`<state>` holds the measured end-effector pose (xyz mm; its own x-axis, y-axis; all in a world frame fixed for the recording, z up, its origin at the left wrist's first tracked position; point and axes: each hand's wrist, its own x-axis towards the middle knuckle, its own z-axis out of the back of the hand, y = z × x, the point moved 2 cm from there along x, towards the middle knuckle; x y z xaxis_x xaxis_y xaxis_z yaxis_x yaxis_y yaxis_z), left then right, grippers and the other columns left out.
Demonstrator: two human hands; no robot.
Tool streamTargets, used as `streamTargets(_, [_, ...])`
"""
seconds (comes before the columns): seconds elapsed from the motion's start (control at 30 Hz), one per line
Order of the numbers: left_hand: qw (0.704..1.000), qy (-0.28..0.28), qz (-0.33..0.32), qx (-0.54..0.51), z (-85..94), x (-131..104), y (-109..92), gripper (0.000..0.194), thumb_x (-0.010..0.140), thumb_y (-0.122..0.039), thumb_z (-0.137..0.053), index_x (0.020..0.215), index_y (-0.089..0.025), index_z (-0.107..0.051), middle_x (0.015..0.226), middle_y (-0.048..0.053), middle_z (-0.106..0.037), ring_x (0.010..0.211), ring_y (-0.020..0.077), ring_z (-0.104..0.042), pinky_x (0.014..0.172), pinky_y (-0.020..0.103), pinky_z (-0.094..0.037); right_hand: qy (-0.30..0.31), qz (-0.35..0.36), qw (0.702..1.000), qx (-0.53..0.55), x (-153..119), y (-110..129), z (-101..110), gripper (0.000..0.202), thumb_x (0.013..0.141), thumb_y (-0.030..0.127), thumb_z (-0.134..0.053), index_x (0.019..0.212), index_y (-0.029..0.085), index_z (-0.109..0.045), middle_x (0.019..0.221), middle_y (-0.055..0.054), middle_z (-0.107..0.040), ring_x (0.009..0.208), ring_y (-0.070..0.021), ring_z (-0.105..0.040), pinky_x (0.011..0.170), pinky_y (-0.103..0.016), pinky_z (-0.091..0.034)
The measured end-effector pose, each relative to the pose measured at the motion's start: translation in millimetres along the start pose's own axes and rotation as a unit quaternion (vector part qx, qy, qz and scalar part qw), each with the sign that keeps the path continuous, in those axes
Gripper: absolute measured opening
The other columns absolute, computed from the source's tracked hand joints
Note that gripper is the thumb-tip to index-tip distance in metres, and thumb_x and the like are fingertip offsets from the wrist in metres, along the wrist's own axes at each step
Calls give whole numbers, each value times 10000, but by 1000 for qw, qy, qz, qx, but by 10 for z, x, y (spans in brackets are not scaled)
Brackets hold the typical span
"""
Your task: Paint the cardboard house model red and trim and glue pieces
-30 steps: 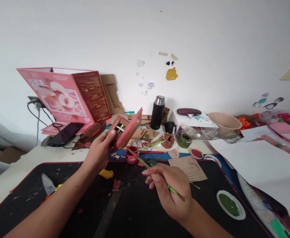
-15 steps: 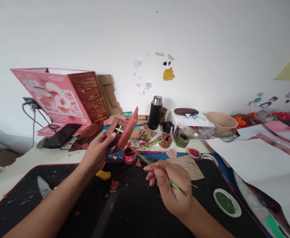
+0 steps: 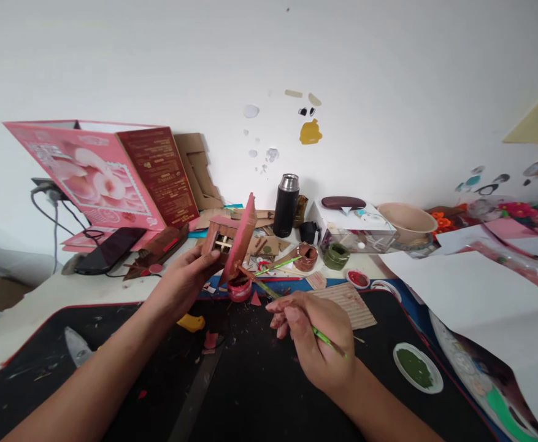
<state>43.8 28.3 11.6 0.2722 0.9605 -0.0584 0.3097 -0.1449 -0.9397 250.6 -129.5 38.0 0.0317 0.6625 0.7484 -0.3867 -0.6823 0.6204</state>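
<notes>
My left hand (image 3: pixel 188 279) grips a small brown model house (image 3: pixel 215 236) by its wall, with its reddish roof panel (image 3: pixel 242 236) tilted steeply on the right. A window with a pale cross frame shows beside my thumb. Pinched in the fingers of my right hand (image 3: pixel 317 334) is a green-handled paintbrush (image 3: pixel 327 341); its brown tip points up and left, at the lower edge of the roof panel. Under the panel stands an open jar of red paint (image 3: pixel 240 291), partly hidden. Brown (image 3: pixel 306 256) and green (image 3: pixel 336 256) paint jars stand farther back.
Black mat (image 3: pixel 259 380) with scraps, a metal ruler (image 3: pixel 195 387), a yellow-handled tool (image 3: pixel 191 323) and a green paint dish (image 3: pixel 418 368). Corrugated cardboard (image 3: pixel 349 306) lies beyond my right hand. Behind are a black flask (image 3: pixel 286 205), pink box (image 3: pixel 105 175) and phone (image 3: pixel 110 250).
The model house has turned slightly, showing more of the roof panel's brown face, and its lower edge has come nearer the brush tip. The whole view has shifted a little.
</notes>
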Motion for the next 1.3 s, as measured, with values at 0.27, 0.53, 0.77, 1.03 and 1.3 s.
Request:
streamTargets(0.27, [998,-50,-33,17,19,-17,-36,564,606,-552,-1059,930,-160,-816,855,52,-799,732,172,-692,698,264,-573,8,3,1000,11,-19,10,-18,249,1159,215,-536,1076,185,-769,856,-67,-819,558,-134,-730,525,-247,-592])
streamTargets(0.53, [996,-71,-43,42,-20,-42,-57,617,582,-616,-1038,918,-179,-762,806,16,-766,688,171,-667,667,273,-554,11,14,1000,7,-21,22,-39,226,1148,185,-547,1074,171,-759,863,-65,-828,571,-127,-731,544,-241,-588])
streamTargets(0.77, [993,-83,-55,70,-47,-59,-75,632,562,-695,-1020,833,-188,-760,695,-24,-675,577,131,-544,588,266,-486,22,18,1000,11,-39,27,-65,204,1135,172,-564,1070,169,-757,869,-66,-832,584,-131,-740,576,-242,-603])
streamTargets(1.03, [992,-71,-58,81,-14,-39,-11,611,622,-693,-997,890,-192,-774,772,5,-726,683,178,-645,623,270,-512,44,27,999,-3,-35,17,-89,211,1147,185,-549,1095,157,-751,880,-69,-834,573,-121,-730,593,-229,-596])
streamTargets(1.3, [992,-83,-62,66,-6,-34,4,636,620,-677,-1000,931,-170,-775,755,0,-709,652,170,-625,592,269,-496,80,37,996,-13,-70,3,-167,275,1180,256,-512,1070,161,-745,791,-52,-798,591,-135,-732,585,-235,-568])
